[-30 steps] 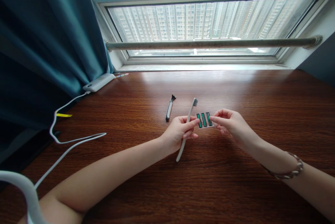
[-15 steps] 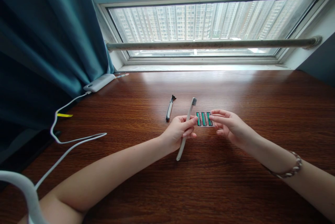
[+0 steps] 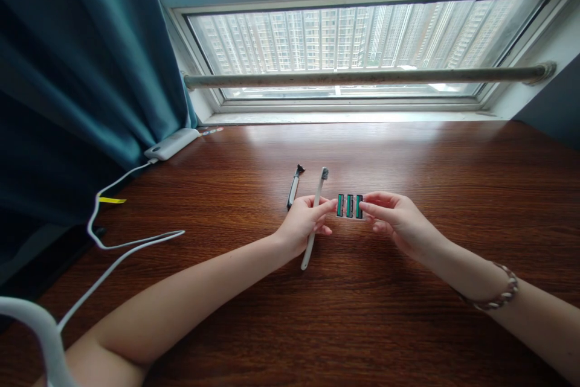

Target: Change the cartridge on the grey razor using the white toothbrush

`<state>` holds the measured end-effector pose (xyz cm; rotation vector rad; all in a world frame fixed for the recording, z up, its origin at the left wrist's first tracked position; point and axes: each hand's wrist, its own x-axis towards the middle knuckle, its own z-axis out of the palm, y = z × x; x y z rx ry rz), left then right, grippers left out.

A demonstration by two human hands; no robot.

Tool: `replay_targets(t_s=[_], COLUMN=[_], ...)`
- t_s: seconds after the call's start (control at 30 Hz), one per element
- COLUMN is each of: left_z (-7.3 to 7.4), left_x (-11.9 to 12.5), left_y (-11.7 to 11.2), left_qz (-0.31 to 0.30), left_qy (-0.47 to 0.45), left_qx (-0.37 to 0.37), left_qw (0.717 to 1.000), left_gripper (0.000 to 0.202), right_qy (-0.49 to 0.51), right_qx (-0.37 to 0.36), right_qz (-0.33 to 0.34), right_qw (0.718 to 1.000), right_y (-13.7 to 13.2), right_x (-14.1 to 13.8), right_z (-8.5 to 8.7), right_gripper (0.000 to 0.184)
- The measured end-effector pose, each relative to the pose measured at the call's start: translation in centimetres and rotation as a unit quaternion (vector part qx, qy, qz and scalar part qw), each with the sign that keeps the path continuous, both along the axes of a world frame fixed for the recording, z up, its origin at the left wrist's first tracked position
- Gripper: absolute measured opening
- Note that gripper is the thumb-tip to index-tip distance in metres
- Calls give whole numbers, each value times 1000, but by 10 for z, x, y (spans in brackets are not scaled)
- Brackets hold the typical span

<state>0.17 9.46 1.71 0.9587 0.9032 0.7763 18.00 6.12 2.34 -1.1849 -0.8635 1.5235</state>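
My left hand [image 3: 302,221] is closed round the handle of a pale toothbrush [image 3: 314,218], whose bristle head points away from me toward the window. My right hand [image 3: 393,221] pinches the right edge of a small clear pack of razor cartridges [image 3: 349,206] with three green strips. My left fingertips touch the pack's left edge. Both hands hover just above the brown wooden table [image 3: 408,157]. A black-and-silver razor handle [image 3: 293,186] lies on the table just left of the toothbrush head.
A white power bank [image 3: 171,143] lies at the back left by the teal curtain [image 3: 77,73], with a white cable [image 3: 122,236] trailing toward me. A metal bar [image 3: 362,78] runs across the window. A beaded bracelet [image 3: 498,296] is on my right wrist.
Both hands have shifted slightly left and away from me with the toothbrush and the cartridge pack. The toothbrush now stands more upright, closer to the razor handle.
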Motion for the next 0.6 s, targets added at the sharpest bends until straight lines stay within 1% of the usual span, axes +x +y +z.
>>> replay_targets(t_s=[0.17,0.37,0.47,0.6], left_z=[3,1,-1,-2], left_x=[2,1,1,2], left_y=[1,2,3,4], left_qz=[19,15,14,21], left_qy=[52,81,82,79], left_qx=[20,50,45,17], left_qw=[998,995,995,996], left_gripper=[29,28,27,26], right_qy=[-20,-24,-26,-27], right_qx=[2,4,3,1], right_qz=[5,9,10,10], right_qw=[1000,1000,1000,1000], right_y=[-3,-3,-3,-3], right_x=[-2,-3,-4,-4], right_z=[-1,-2,-2,-3], right_gripper=[32,32,32,31])
